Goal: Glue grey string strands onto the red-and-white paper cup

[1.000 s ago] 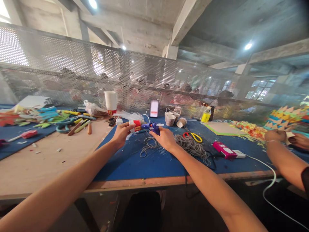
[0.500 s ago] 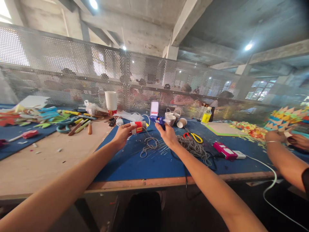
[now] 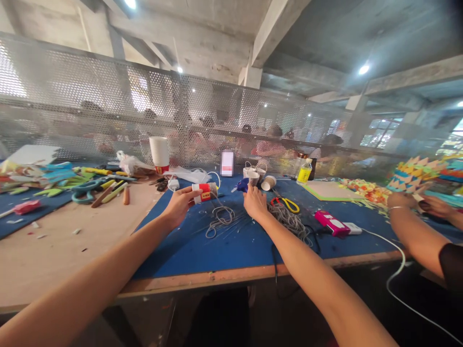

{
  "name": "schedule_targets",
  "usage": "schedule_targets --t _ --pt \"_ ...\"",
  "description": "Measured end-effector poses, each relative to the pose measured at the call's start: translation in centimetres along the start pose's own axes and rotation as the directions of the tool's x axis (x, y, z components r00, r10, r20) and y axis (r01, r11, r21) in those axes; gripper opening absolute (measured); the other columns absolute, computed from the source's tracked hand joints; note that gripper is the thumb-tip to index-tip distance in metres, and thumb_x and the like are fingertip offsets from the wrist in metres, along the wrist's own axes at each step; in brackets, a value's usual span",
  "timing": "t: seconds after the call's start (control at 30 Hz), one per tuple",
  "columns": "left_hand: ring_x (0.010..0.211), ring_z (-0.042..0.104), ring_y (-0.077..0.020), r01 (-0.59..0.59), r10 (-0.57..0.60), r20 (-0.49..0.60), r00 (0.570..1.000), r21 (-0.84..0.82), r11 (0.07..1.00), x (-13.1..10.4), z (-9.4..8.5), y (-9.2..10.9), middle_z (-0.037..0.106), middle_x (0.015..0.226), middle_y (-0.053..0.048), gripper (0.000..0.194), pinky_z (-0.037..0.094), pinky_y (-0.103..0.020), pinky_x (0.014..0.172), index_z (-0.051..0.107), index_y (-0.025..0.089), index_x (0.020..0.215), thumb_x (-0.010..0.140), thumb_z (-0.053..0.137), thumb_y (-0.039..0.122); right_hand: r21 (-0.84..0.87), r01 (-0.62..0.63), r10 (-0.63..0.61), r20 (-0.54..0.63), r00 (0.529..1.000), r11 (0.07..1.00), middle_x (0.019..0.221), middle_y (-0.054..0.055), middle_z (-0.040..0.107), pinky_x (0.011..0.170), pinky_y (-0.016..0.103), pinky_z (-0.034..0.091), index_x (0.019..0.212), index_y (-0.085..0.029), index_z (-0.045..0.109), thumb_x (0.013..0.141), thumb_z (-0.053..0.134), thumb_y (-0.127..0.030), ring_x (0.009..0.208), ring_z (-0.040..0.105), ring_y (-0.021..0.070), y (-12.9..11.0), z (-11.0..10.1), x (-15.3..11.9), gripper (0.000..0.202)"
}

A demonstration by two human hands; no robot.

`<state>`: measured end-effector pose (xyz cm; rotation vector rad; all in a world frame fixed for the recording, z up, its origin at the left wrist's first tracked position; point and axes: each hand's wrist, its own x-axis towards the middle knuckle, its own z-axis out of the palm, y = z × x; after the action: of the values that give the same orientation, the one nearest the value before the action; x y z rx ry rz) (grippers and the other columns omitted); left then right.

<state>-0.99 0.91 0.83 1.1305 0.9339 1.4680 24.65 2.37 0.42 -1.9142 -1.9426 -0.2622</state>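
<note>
A small paper cup (image 3: 204, 192) with a red printed band lies sideways in my left hand (image 3: 178, 206), pinched by its left end. Grey cord is wound round the cup's right end, and a length of it trails down to loose loops (image 3: 222, 218) on the blue mat. My right hand (image 3: 255, 201) has its fingers closed at a blue glue gun (image 3: 241, 185), whose nozzle points left and down; the hand partly hides the grip. Just behind that hand stand small cord-wrapped cups (image 3: 253, 174), and another cup (image 3: 268, 183) lies on its side.
Red-and-yellow scissors (image 3: 289, 205) and a heap of grey cord (image 3: 289, 221) lie right of my right hand. A pink device (image 3: 332, 223) has a white cable. Stacked cups (image 3: 159, 153) stand back left, near tools. A co-worker's hands (image 3: 403, 200) are at far right.
My right hand has moved right and slightly down with the glue gun, away from the cup. The left hand still holds the cup. The whole view has shifted slightly.
</note>
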Motion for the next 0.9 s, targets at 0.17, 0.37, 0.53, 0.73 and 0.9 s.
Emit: schedule_targets --t 0.17,0.37,0.53,0.73,0.9 --pt "0.076 0.071 -0.0223 -0.014 0.014 0.01 1.0 0.008 1.0 -0.5 0.5 0.4 0.081 0.086 -0.01 0.032 0.054 -0.033 0.074 0.083 0.016 0.084 0.06 0.091 0.035 -0.073 0.044 -0.037 0.093 0.995 0.996 0.137 0.026 0.06 0.104 0.049 0.042 0.138 -0.009 0.055 0.107 0.037 -0.022 0.126 0.058 0.0347 -0.3 1.4 0.0 0.038" --pt "0.083 0.074 -0.0278 -0.006 0.004 0.053 0.999 0.023 1.0 -0.7 0.8 0.4 0.082 0.087 -0.011 0.028 0.055 -0.037 0.078 0.084 0.018 0.084 0.063 0.089 0.035 -0.087 0.088 -0.076 0.124 0.989 0.992 0.136 0.022 0.061 0.104 0.046 0.042 0.135 -0.01 0.059 0.105 0.041 -0.017 0.125 0.057 0.0329 -0.4 2.1 -0.3 0.036" --pt "0.085 0.075 -0.0279 -0.014 0.013 0.061 0.998 0.012 1.0 -0.7 0.8 0.3 0.082 0.09 -0.011 0.029 0.056 -0.037 0.078 0.084 0.017 0.086 0.065 0.09 0.036 0.013 0.147 -0.147 -0.004 0.989 0.989 0.136 0.02 0.063 0.107 0.049 0.042 0.131 -0.015 0.066 0.108 0.047 -0.028 0.13 0.055 0.0332 -0.8 0.8 -0.5 0.032" --pt "0.085 0.075 -0.0228 -0.016 0.019 0.075 0.997 -0.044 0.999 -0.6 0.7 0.3 0.083 0.096 -0.01 0.031 0.056 -0.033 0.084 0.084 0.017 0.093 0.067 0.091 0.033 0.749 0.128 -0.308 0.106 0.945 0.65 0.123 0.009 0.077 0.101 0.029 0.051 0.126 -0.018 0.066 0.111 0.046 -0.038 0.116 0.071 0.0176 -2.6 -0.3 -0.7 0.033" --pt "0.083 0.076 -0.0237 -0.029 0.03 0.082 0.996 -0.019 0.999 -0.7 0.8 0.3 0.084 0.093 -0.01 0.035 0.057 -0.034 0.085 0.084 0.014 0.094 0.067 0.092 0.036 0.888 -0.044 -0.344 0.222 0.912 0.457 0.093 0.005 0.08 0.085 0.027 0.056 0.116 -0.015 0.068 0.093 0.074 -0.027 0.091 0.077 0.0176 -3.2 0.1 -1.1 0.026"
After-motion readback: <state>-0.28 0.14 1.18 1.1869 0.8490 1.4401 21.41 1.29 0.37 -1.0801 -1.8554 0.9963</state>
